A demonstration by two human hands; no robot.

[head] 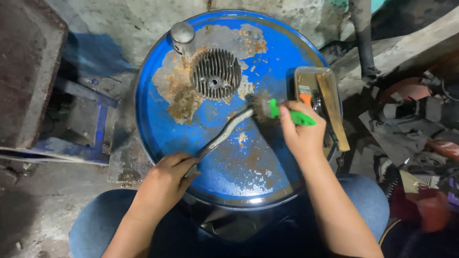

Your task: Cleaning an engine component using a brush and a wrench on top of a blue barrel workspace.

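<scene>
Bent metal bar (224, 134) was held across the middle of the blue drum top (267, 62), one end gripped in the left hand (165, 181) at the near-left edge, the other end reaching toward the centre. Left hand was clenched round the bar's lower end. Green-handled wire brush (277, 111) was grasped in the right hand (301, 136), bristles pressed against the bar's far end. Finned round metal part (216, 74) was seen lying flat on the rusted patch toward the far side of the drum top, well apart from the bar. Small metal cylinder (182, 37) was standing upright at the far-left edge. Shallow metal tray (330, 76) with a paintbrush (304, 93) inside was set at the right edge, just beside the right hand.
</scene>
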